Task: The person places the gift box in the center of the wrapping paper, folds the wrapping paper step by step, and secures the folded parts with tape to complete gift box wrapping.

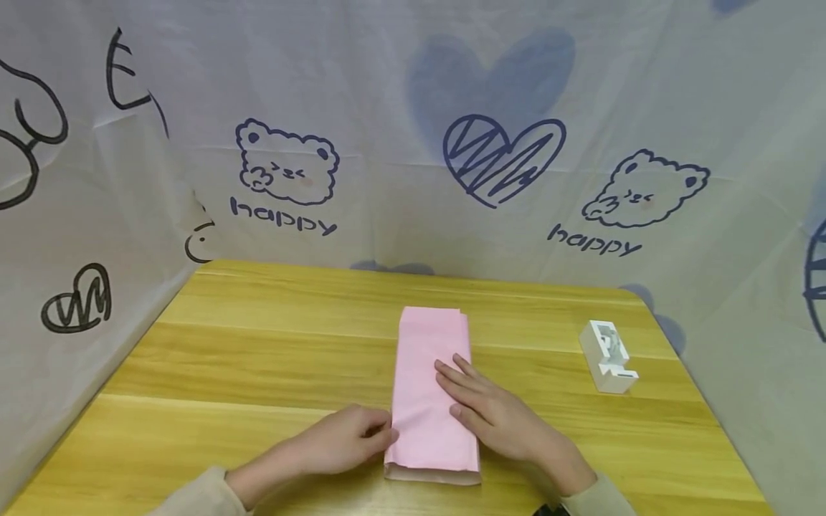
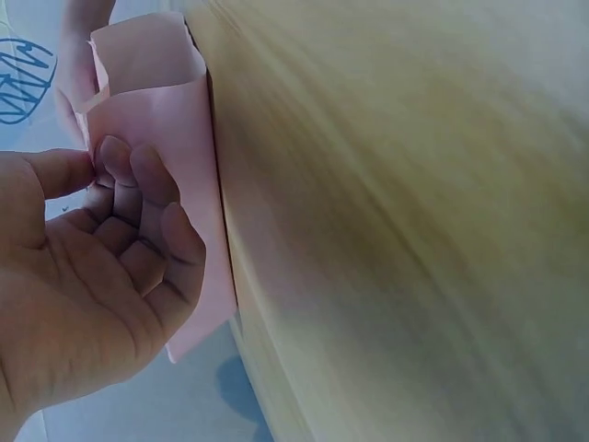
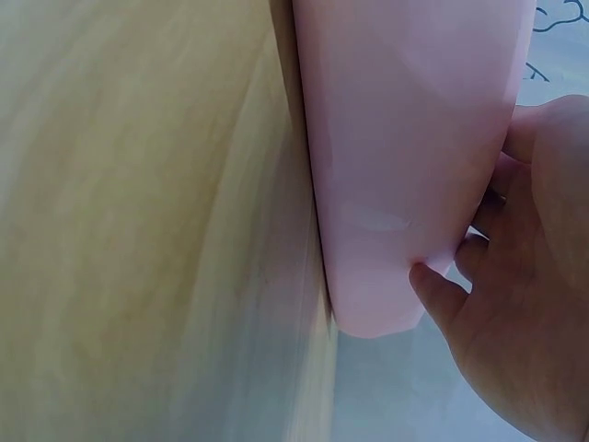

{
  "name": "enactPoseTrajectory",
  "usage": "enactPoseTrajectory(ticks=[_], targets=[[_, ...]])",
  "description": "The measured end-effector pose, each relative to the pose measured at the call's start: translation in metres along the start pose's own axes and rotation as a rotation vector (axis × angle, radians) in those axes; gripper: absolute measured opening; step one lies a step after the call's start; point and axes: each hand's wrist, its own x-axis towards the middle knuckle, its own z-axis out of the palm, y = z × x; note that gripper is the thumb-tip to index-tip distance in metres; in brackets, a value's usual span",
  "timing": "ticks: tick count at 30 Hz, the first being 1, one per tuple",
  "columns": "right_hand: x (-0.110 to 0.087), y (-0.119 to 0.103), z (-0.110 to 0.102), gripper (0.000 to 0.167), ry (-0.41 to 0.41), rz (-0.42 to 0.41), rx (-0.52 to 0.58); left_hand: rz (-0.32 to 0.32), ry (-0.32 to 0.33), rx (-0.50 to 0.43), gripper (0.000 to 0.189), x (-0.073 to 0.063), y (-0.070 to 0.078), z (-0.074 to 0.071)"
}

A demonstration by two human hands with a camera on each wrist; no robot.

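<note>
A pink paper bag (image 1: 426, 408) lies lengthwise on the table, its mouth facing me and its pale inside showing at the near end. At its left edge close to the mouth, my left hand (image 1: 348, 437) pinches the paper between thumb and fingertips. The left wrist view shows this hand (image 2: 110, 267) at the bag's upper edge, the other fingers curled along its side wall. My right hand (image 1: 497, 412) rests on the top and right edge with spread, fairly straight fingers. In the right wrist view one fingertip of that hand (image 3: 525, 249) touches the bag's side (image 3: 396, 166).
Toward the back right of the wooden table (image 1: 258, 344) stands a small white holder (image 1: 606, 358) with a hollow in its top. Printed cloth (image 1: 387, 93) with bears and hearts hangs behind the table and along both sides.
</note>
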Motion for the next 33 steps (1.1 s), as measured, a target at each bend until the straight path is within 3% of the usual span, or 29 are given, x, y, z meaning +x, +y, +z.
enactPoseTrajectory(ticks=[14,19,33], targets=[[0.001,0.0,-0.001,0.05,-0.006,0.001,0.003,-0.051,-0.049,-0.054,0.036,-0.008,0.007,-0.001],[0.0,0.0,0.0,0.051,-0.02,0.018,0.012,-0.039,-0.063,-0.058,0.035,-0.01,0.007,0.0],[0.001,-0.002,-0.002,0.051,-0.03,0.03,0.018,-0.002,-0.09,0.049,0.036,-0.015,0.006,-0.004]])
